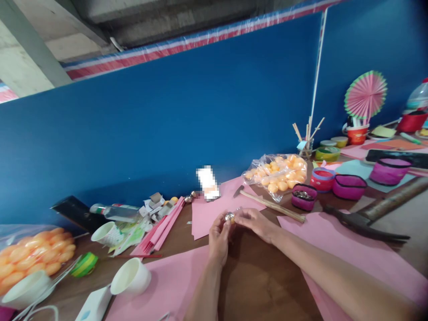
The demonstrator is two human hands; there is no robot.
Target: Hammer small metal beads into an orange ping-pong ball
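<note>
Over the middle of the brown table (257,276), my left hand (219,238) and my right hand (254,222) meet. Together they pinch a small round shiny object (229,217) between the fingertips. It looks silvery with a touch of orange; its details are too small to make out. Pink paper sheets (214,207) lie just beyond the hands and on both sides of them.
A clear bag of orange balls (279,173) and a thin wooden stick (272,206) lie beyond the hands. A hammer (368,220) rests at the right, near small magenta containers (349,186). White cups (131,277), a second bag of orange balls (30,256) and a bottle (115,212) sit at the left. A blue wall (167,125) backs the table.
</note>
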